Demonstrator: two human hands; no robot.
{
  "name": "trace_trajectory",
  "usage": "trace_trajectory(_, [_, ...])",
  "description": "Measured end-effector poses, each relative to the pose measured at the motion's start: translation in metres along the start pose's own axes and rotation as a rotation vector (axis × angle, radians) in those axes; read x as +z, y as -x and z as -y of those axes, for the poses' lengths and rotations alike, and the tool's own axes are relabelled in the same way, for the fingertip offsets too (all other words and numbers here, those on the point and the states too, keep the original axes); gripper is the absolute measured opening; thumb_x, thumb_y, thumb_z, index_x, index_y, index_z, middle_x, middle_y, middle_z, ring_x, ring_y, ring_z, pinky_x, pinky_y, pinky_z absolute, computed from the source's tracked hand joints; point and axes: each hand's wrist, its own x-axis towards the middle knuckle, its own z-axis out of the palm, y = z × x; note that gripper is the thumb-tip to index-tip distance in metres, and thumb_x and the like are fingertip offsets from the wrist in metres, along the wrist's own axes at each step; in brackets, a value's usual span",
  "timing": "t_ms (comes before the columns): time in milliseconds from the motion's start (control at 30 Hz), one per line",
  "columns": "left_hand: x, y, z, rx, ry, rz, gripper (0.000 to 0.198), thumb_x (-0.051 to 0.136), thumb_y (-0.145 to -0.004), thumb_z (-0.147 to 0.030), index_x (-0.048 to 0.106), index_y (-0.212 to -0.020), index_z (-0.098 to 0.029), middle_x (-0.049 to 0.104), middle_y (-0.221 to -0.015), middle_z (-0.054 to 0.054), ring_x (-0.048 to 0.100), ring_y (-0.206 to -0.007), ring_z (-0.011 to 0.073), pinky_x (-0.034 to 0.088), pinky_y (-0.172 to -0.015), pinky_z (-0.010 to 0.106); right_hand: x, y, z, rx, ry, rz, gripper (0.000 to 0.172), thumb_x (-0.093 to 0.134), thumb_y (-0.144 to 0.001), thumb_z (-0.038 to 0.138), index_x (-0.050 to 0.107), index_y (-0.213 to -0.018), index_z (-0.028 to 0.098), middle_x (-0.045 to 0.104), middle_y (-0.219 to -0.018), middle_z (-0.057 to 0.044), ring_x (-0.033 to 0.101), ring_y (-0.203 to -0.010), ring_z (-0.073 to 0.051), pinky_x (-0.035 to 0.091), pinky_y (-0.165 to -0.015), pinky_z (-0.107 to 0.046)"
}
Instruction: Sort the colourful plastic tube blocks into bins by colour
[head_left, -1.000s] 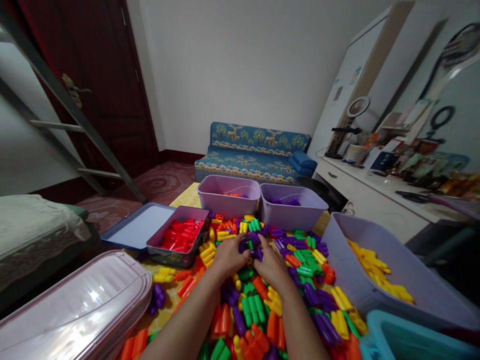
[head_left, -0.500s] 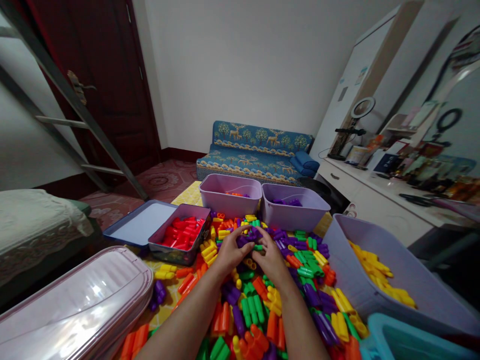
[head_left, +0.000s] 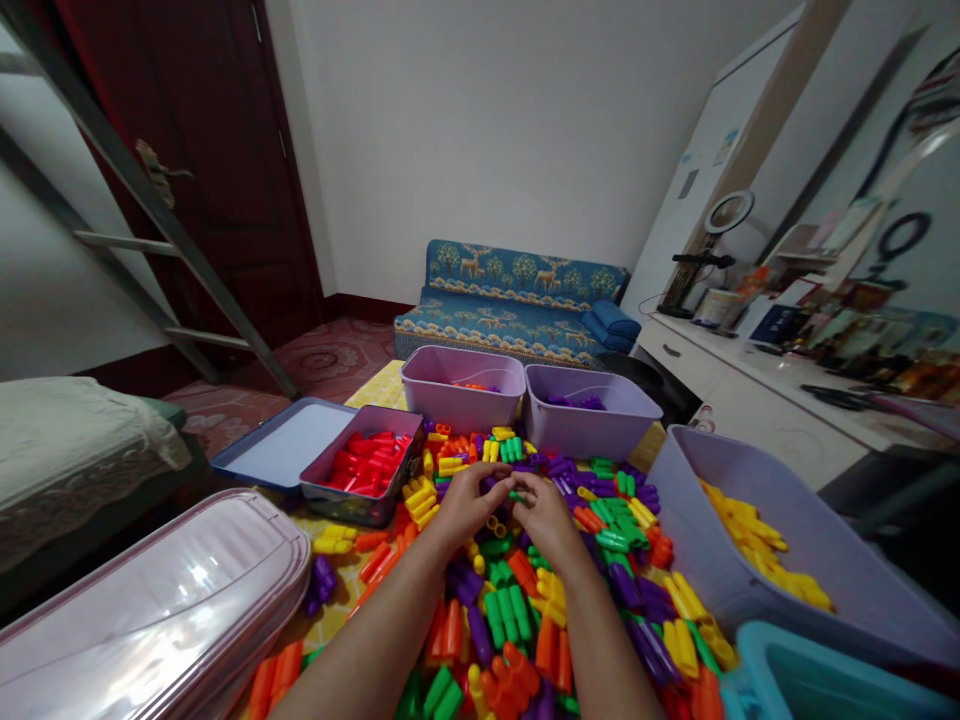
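A heap of coloured plastic tube blocks [head_left: 517, 610] in purple, green, orange and yellow covers the yellow mat. Both hands rest on the heap's far middle, close together. My left hand [head_left: 466, 502] is curled, its fingers closed on purple blocks [head_left: 489, 484]. Next to it, my right hand [head_left: 546, 512] is also curled, pinching a small green block [head_left: 516, 495] at its fingertips. The fingertips of the two hands nearly touch.
Two lilac bins [head_left: 463, 385] [head_left: 587, 412] stand behind the heap. A tin of red blocks [head_left: 364, 470] with its blue lid [head_left: 274, 455] lies at left. At right a large bin holds yellow blocks [head_left: 757, 545], with a teal bin [head_left: 817, 685] below it. A pink lidded case [head_left: 142, 620] sits near left.
Both hands lifted slightly off the heap with purple blocks, then came down again closer together. The view shifted a little to the right.
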Motion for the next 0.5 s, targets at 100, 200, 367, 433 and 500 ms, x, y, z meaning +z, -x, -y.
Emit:
trace_trajectory(100, [0.001,0.001,0.004,0.014,-0.052,-0.014,0.029,0.059,-0.08,-0.023,0.067,-0.107,-0.017,0.069,-0.108,0.006,0.062,-0.102,0.0198,0.046,-0.093,0.031,0.0,0.0,0.0,-0.02,0.114,-0.019,0.04,0.055,-0.066,0.01,0.065,-0.103,0.018,0.07,-0.105,-0.008,0.066,-0.097,-0.02,0.051,-0.087,-0.035])
trace_trajectory(200, [0.002,0.0,0.007,0.069,-0.139,-0.094,0.035,0.058,-0.076,-0.012,0.065,-0.11,-0.018,0.066,-0.11,0.007,0.059,-0.106,0.0189,0.043,-0.096,0.031,-0.002,0.001,0.005,-0.046,0.37,-0.119,0.035,0.054,-0.068,0.009,0.067,-0.1,0.018,0.069,-0.103,-0.007,0.064,-0.099,-0.021,0.049,-0.092,-0.036])
trace_trajectory(367, [-0.003,0.001,0.008,-0.009,-0.361,-0.196,0.034,0.057,-0.076,-0.012,0.065,-0.108,-0.019,0.063,-0.109,0.007,0.057,-0.105,0.0201,0.043,-0.095,0.032,-0.013,0.006,0.017,-0.062,0.757,-0.287,0.032,0.054,-0.075,0.011,0.067,-0.104,0.014,0.064,-0.11,-0.011,0.058,-0.106,-0.022,0.043,-0.097,-0.035])
trace_trajectory(433, [-0.005,0.003,0.006,-0.089,-0.463,-0.192,0.031,0.058,-0.078,-0.017,0.065,-0.108,-0.02,0.063,-0.11,0.008,0.056,-0.106,0.0217,0.042,-0.095,0.033,-0.021,0.009,0.021,0.02,0.923,-0.364,0.034,0.056,-0.078,0.018,0.065,-0.11,0.017,0.06,-0.119,-0.013,0.053,-0.114,-0.026,0.04,-0.099,-0.04])
trace_trajectory(500, [-0.005,0.005,0.004,-0.138,-0.535,-0.175,0.031,0.058,-0.079,-0.023,0.064,-0.109,-0.02,0.062,-0.112,0.009,0.056,-0.107,0.0232,0.043,-0.093,0.033,-0.031,0.012,0.022,0.155,1.058,-0.421,0.04,0.056,-0.081,0.029,0.06,-0.12,0.019,0.054,-0.128,-0.016,0.046,-0.122,-0.033,0.038,-0.098,-0.049])
